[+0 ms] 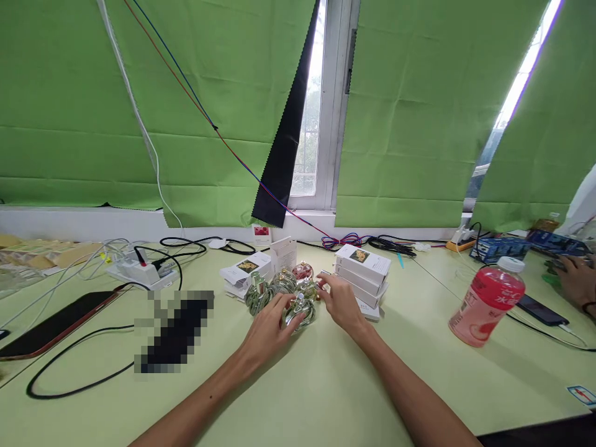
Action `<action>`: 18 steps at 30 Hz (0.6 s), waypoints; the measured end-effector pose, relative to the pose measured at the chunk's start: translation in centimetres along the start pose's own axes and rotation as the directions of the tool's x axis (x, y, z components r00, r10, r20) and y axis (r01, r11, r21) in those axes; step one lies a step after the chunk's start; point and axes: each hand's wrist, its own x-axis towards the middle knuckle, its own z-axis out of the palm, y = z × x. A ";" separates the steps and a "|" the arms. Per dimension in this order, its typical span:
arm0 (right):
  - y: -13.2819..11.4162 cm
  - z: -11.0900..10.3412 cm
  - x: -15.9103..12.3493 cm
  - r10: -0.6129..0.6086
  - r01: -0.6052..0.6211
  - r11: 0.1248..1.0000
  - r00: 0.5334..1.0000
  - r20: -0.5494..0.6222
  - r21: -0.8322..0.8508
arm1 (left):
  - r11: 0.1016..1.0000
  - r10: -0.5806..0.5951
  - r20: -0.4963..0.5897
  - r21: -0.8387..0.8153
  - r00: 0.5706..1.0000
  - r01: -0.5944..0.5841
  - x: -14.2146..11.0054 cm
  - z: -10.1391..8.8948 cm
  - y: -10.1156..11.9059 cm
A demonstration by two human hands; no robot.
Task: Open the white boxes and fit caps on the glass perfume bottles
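Observation:
A pile of coiled pale grey-green cords [261, 299] with shiny metallic or clear ends lies mid-table. My left hand [267, 323] rests at the pile's front, thumb and fingers around the nearest coiled cord [305, 312]. On the pile's right side is my right hand [342, 301], its fingers bent and thumb close to the index finger, by a small silvery piece; what they hold is partly hidden. Behind the coils sits a reddish coil [302, 271]. White boxes with a gold picture are stacked to the right [361, 273], and other white boxes [244, 267] lie to the left.
A pink drink bottle [487, 304] stands at right, near a phone [542, 309]. Another person's hand [575, 279] is at the far right edge. On the left are a power strip [142, 271], a dark phone [60, 323], cables and a blurred dark object [179, 332].

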 end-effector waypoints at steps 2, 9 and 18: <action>0.1 0.4 0.0 -0.089 0.093 0.992 0.995 -0.048 0.089 | 1.000 0.011 -0.005 0.001 1.000 -0.011 0.0 0.0 -0.1; 0.2 0.9 -0.2 -0.155 0.212 0.918 0.970 -0.190 0.334 | 1.000 0.008 0.022 0.022 1.000 -0.008 0.0 0.2 -0.3; -0.8 0.9 0.1 0.239 -0.084 0.727 0.961 -0.138 0.681 | 0.995 -0.059 0.088 0.091 0.994 0.051 0.0 0.4 -0.4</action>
